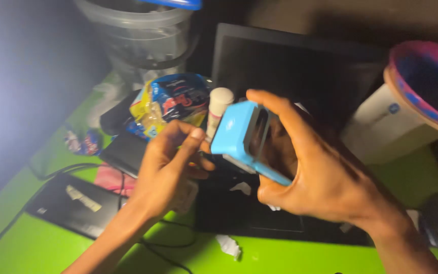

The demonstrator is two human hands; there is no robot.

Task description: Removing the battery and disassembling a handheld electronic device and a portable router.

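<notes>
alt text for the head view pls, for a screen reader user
The right hand grips a small light-blue boxy device above a black laptop, while the left hand pinches at its edge. The bright green table around them holds a snack bag, clear plastic tub, black cables and a flat black case.

Bare green surface (36, 248) lies open at the near left edge, crossed only by thin black cables (6, 228) and a flat black device (77, 203). Behind the hands the way is crowded: a black laptop (300, 71) stands open, a snack bag (171, 101) and a white tube (218, 109) sit just beside it, a clear plastic tub (138, 35) rises at the back, and a pink-blue bowl (427, 86) on a white box (386, 127) blocks the right
</notes>
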